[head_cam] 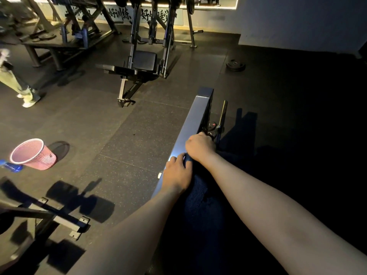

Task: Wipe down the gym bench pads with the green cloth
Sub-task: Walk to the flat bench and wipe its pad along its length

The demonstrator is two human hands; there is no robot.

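Observation:
A long dark bench pad (pixel 193 124) runs away from me down the middle of the view. A dark cloth (pixel 198 187) lies on its near part, looking almost black in the dim light. My left hand (pixel 177 173) holds the cloth's far left edge, fingers curled over it. My right hand (pixel 199 145) sits just beyond it with fingers curled over the cloth's far end at the pad's right edge; its fingertips are hidden.
A pink mesh basket (pixel 32 154) lies tipped on the floor at left, beside a blue bottle (pixel 11 165). Another bench and rack (pixel 139 64) stand ahead. A weight plate (pixel 235 65) lies at right. A person's legs (pixel 17 84) are at far left. A metal frame (pixel 49 213) is near left.

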